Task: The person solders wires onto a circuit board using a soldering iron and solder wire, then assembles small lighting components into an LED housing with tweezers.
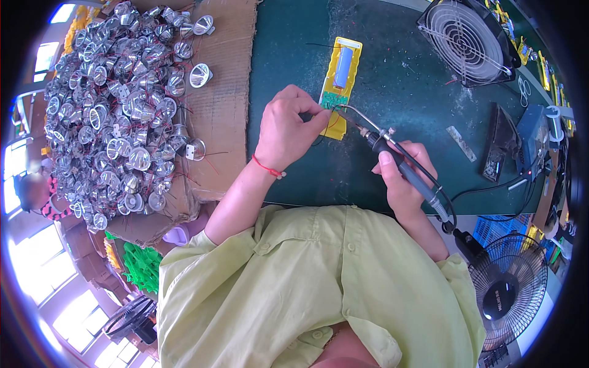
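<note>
A yellow plastic housing [335,129] lies on the dark green tabletop, with a blue cylindrical battery [343,69] in its far part. Below the battery is a small green circuit board [334,100] with thin wires around it. My left hand [291,124] is closed in a pinch at the board's near edge; whatever sits between its fingertips is hidden. In my right hand [410,173] is a soldering iron [422,186], gripped by its grey and black handle. A thin curved metal tube runs along the iron, and its end points at the board beside my left fingertips.
Left, a large heap of silver reflector cups [123,116] with red wires covers a cardboard sheet [224,92]. A framed fan [467,44] stands far right, near a metal strip [461,144], black holder [500,144] and blue box [532,136]. A black fan [506,297] stands lower right.
</note>
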Motion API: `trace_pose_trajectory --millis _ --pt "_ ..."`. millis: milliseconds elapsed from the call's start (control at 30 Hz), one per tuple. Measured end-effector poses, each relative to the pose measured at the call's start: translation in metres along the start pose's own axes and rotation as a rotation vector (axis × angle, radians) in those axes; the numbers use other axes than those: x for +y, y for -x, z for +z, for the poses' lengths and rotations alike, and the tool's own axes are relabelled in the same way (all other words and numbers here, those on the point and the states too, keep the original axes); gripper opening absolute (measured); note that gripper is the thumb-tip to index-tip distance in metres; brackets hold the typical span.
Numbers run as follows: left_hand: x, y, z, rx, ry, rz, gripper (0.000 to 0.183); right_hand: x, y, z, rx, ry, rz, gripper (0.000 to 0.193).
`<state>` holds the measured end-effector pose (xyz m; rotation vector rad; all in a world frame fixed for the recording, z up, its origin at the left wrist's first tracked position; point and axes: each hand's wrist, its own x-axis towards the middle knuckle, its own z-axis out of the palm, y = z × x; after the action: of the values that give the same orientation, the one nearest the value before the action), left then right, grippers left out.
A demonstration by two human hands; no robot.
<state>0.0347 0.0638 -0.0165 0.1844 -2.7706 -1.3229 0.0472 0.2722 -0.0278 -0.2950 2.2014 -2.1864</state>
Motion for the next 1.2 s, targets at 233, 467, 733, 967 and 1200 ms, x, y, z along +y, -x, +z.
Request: trace_pose_trajectory --millis 233,467,733,967,1200 --pt "-0.002 -0.001 -0.001 -0.032 0.083 -0.097 0.013 -0.006 0.005 -0.002 0.104 -0.059 0.034 0.019" --pt "-0.003 -0.003 0.001 -0.013 0.047 -0.057 0.014 -0.005 0.007 -0.015 0.135 -0.114 0.065 0.02" --pt "-0.004 -0.043 -0.038 0.001 -0.18 0.199 0.023 -0.001 0.01 -0.04 0.216 -0.066 0.07 0.02" --pt "0.022 -0.061 -0.021 -0.348 -0.857 0.648 0.05 -0.003 0.009 -0.049 0.28 -0.066 0.033 0.018" --pt "0.011 -0.008 -0.014 -0.168 -0.466 0.33 0.035 -0.009 0.004 -0.059 0.316 -0.052 -0.04 0.02"
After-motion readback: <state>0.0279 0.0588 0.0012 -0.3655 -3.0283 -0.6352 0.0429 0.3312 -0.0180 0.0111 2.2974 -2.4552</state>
